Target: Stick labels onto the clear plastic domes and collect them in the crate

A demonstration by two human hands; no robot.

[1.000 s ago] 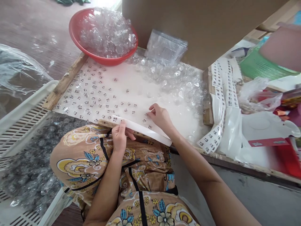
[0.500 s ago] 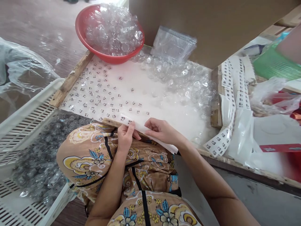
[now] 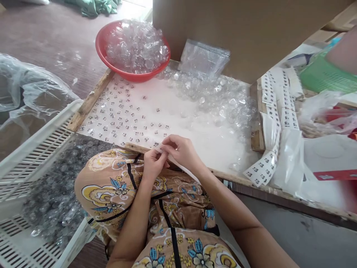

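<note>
My left hand (image 3: 153, 164) is closed on a white sticker strip (image 3: 193, 177), whose tail trails back under my right forearm. Against its fingertips, at the strip's upper end, my right hand (image 3: 180, 150) is bent into a pinch; what lies between those fingers is too small to make out. Both hands are over the near wooden edge of a white work tray (image 3: 209, 145), above my lap. Small clear pieces with black animal-face stickers (image 3: 122, 111) cover the tray's left part. Plain clear domed pieces (image 3: 220, 100) are heaped along its back and right.
A red basin (image 3: 136, 77) piled with clear pieces stands at the back left. A white slotted crate (image 3: 60, 139) with many pieces sits at my left. Sticker strips (image 3: 267, 156) hang by the right wooden edge, near a green basket (image 3: 326, 76). Cardboard (image 3: 237, 33) rises behind.
My right hand has moved left and closed against my left fingertips. The printed end of the strip, visible before, is now hidden by the hands. The view has shifted slightly.
</note>
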